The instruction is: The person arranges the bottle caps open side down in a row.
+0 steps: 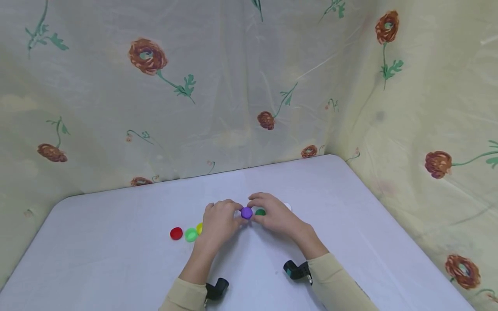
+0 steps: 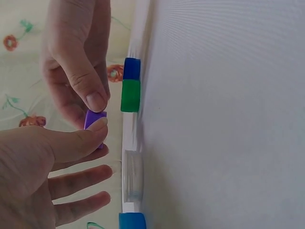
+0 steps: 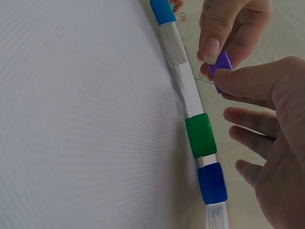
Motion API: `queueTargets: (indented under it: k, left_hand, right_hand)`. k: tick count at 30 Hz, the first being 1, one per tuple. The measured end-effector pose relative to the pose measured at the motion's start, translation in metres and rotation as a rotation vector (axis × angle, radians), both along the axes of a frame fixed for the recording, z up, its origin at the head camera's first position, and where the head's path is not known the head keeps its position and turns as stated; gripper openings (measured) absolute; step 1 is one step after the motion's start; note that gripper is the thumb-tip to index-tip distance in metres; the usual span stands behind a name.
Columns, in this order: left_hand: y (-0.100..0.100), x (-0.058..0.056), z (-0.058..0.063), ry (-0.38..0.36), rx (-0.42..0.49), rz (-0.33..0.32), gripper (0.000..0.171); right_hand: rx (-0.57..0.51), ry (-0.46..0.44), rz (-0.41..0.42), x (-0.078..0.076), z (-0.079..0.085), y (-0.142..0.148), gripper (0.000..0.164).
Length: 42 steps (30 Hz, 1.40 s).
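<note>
Both hands meet above the white table (image 1: 128,259), holding one small purple bottle cap (image 1: 247,213) between them. My left hand (image 1: 219,220) pinches its left side with thumb and fingertips; my right hand (image 1: 278,216) pinches it from the right. Ridges show on the edge of the purple cap (image 3: 225,59) in the right wrist view. The other fingers of the left hand (image 2: 28,157) stretch out loosely. Behind the hands a green cap (image 1: 260,212) lies on the table, with a dark blue cap (image 3: 212,183) beside it in the right wrist view.
Left of the left hand lie a red cap (image 1: 176,233), a light green cap (image 1: 191,235) and a partly hidden yellow cap (image 1: 199,228). A clear cap (image 2: 133,176) and a light blue cap (image 2: 132,221) stand further along. Flowered cloth (image 1: 218,86) hangs behind the table.
</note>
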State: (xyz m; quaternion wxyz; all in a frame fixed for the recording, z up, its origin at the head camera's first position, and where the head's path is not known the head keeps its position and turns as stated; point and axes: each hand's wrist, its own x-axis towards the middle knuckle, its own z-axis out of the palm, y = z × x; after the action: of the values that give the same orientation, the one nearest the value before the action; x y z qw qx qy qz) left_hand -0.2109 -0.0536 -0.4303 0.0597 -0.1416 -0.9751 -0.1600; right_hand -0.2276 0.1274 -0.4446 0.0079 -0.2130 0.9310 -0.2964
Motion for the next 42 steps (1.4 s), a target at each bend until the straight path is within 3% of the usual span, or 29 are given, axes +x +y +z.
queueTargets:
  k: [12,25,42]
  left_hand:
    - [0.003,-0.002,-0.003,0.005,-0.02,0.022,0.029]
    - [0.006,-0.001,-0.008,0.032,-0.04,-0.022,0.027]
    - [0.009,-0.002,-0.013,-0.014,-0.056,-0.012,0.028]
  right_hand:
    - [0.006,0.019,-0.009,-0.004,-0.004,-0.001,0.027]
    - [0.025,0.006,0.0,-0.005,-0.008,0.002,0.026]
    - [0.045,-0.003,0.002,-0.006,-0.016,0.002,0.024]
